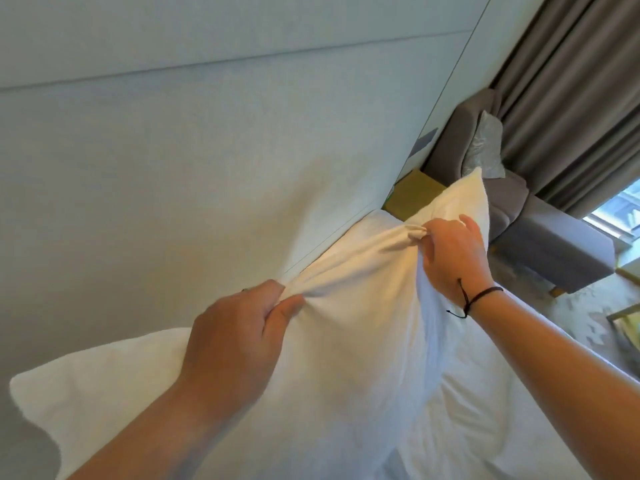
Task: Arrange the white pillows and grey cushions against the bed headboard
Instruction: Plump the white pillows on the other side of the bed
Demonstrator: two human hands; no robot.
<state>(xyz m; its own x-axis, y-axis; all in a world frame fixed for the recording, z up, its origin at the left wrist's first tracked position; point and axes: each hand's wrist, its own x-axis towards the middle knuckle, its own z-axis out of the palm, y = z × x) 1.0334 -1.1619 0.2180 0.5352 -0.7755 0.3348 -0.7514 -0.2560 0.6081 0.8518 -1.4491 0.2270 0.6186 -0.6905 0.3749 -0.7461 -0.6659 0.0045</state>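
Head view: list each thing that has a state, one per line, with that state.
White pillow: upright by the headboard, its top edge bunched by both hands.
Left hand: grips the pillow's top edge.
Right hand: pinches a gathered bit of cover.
Curtain: drawn aside, window partly showing.
Sofa cushion: leaning against the grey sofa.

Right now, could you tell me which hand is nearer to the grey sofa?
Right. The right hand grips the white pillow just beside the grey sofa; the left hand is farther away.
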